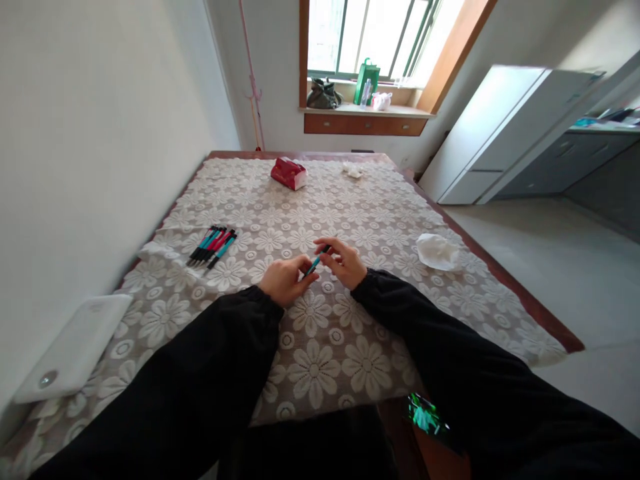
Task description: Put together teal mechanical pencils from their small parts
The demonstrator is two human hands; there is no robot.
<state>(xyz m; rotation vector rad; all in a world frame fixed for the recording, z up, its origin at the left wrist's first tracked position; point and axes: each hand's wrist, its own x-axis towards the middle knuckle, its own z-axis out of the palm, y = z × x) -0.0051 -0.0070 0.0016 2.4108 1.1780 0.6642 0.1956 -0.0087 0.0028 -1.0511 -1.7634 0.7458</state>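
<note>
A blue pen [313, 265] with black ends is held aslant between my two hands, over the middle of the lace tablecloth [313, 370]. My left hand [286, 279] is closed around its lower end. At the upper end, the fingers of my right hand [346, 261] grip the dark part of the pen. Off to the left of my hands lies a row of several pens [213, 247], blue, red and black, side by side on the cloth.
A red tissue pack [289, 174] and a crumpled white piece [353, 171] lie toward the far edge. A white bowl-like item [438, 252] is on the right. The white box-like object [75, 350] sits at the left by the wall. A phone-like lit screen [425, 415] shows below the near edge.
</note>
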